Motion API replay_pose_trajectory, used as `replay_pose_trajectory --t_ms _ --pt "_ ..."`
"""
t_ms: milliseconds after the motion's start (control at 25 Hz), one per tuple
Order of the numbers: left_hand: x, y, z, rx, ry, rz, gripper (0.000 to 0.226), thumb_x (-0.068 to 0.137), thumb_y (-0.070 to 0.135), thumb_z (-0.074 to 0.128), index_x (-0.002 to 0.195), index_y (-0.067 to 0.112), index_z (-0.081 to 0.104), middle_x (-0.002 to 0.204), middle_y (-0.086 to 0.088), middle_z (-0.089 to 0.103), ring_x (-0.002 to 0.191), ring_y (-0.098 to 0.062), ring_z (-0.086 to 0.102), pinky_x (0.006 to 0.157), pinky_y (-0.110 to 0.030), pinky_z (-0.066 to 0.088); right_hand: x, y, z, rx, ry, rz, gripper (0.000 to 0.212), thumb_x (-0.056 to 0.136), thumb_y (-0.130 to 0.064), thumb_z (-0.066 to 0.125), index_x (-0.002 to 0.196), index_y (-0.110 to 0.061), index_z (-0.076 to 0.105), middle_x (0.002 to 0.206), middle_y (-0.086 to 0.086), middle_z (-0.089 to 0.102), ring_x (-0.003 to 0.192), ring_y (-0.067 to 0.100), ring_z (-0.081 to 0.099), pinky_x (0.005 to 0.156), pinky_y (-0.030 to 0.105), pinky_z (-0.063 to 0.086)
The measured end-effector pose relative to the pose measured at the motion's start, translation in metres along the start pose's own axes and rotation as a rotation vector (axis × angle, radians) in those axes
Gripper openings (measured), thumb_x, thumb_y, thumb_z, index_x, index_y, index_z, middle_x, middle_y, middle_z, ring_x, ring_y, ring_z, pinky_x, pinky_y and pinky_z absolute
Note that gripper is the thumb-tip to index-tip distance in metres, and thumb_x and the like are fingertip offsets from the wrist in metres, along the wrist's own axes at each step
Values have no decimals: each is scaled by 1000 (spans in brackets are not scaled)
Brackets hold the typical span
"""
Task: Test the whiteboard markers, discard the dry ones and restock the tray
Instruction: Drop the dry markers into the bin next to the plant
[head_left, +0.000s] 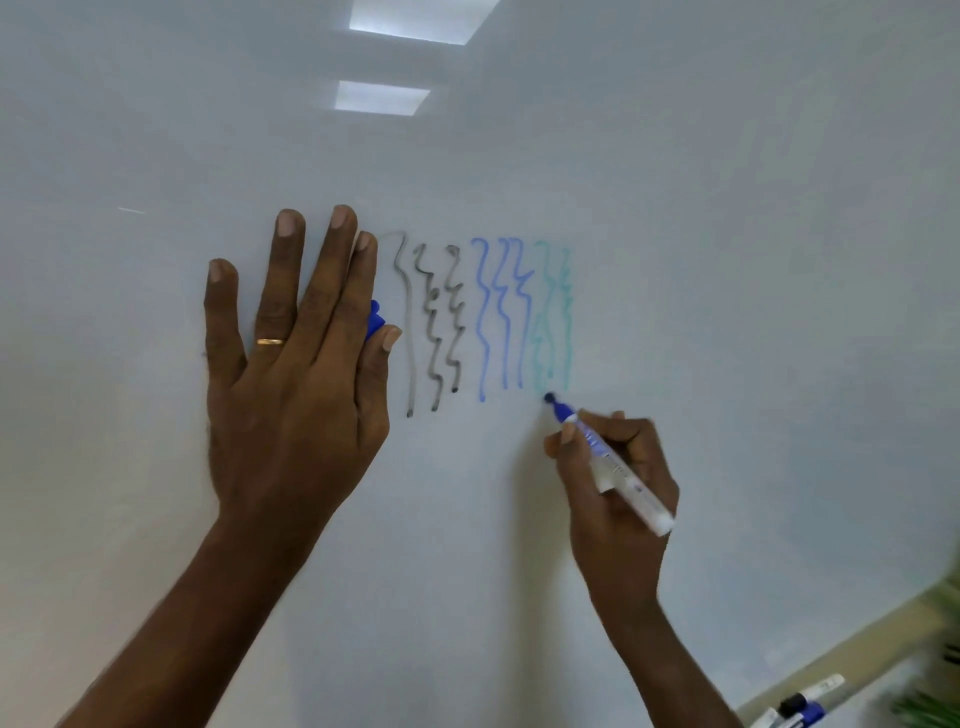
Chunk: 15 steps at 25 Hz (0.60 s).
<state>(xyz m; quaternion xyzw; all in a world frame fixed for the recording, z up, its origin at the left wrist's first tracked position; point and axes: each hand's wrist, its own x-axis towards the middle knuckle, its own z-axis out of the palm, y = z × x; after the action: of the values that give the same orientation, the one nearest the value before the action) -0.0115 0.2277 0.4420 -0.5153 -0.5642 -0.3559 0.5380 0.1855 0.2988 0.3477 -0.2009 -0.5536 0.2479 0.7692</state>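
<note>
Whiteboard (727, 270), glossy white, fills nearly the whole view; two ceiling lights reflect near its top.

Item 1: marker (618, 473), blue, uncapped, tip touching the board just under the teal squiggles (555, 312). The right hand (613, 525) holds it, fingers (569, 431) curled round the barrel in a writing grip.

Item 2: blue cap (375, 319), tucked under the forefinger and thumb of the left hand (296, 384), whose fingers (291, 270) lie straight and spread, pressed flat on the board.

Item 3: test strokes in a row: grey-black squiggles (434, 332), blue squiggles (498, 317), then the teal.

Progress, judged: testing well along, several markers tried; no discarding or restocking is shown.

Item 4: spare markers (802, 704), lower right, near the board's beige edge (831, 649); green foliage (935, 675) lies beyond it.

Room: bare board right of and above the strokes; the left hand bounds them on the left.
</note>
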Motion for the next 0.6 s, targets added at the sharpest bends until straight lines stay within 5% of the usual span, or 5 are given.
replay_pose_trajectory --t_ms 80,240,360,480,600 --pt "0 1 0 1 -1 -5 53 112 31 34 160 12 23 168 -3 19 157 -26 12 126 -55 9 0 2 0 42 49 18 8 93 -8 70 93 -10 63 80 5 73 75 26 72 84 36 54" --pt "-1 1 0 14 -4 -2 53 112 31 34 160 12 22 168 -3 18 157 -26 12 126 -55 10 -20 7 8 -94 -142 -78 7 90 -11 70 93 -14 64 78 3 74 66 17 72 124 39 25" --pt "-1 1 -1 13 -7 -12 53 112 32 32 160 12 22 168 -3 18 157 -26 12 126 -56 11 -28 3 20 -20 -76 -61 5 93 -15 69 95 -13 65 82 4 73 70 13 71 120 34 31" --pt "-1 2 -1 16 -13 0 54 112 32 32 161 12 21 168 -3 17 157 -26 12 126 -55 10 -49 -4 41 -241 -272 -266 16 97 -30 64 99 -14 67 89 -6 72 77 6 71 122 58 21" --pt "-1 0 0 7 -13 -8 54 112 32 32 161 12 21 168 -4 17 157 -26 12 126 -55 9 -47 -6 46 -184 -268 -253 9 93 -20 71 100 -15 68 92 -10 72 80 7 72 124 57 18"
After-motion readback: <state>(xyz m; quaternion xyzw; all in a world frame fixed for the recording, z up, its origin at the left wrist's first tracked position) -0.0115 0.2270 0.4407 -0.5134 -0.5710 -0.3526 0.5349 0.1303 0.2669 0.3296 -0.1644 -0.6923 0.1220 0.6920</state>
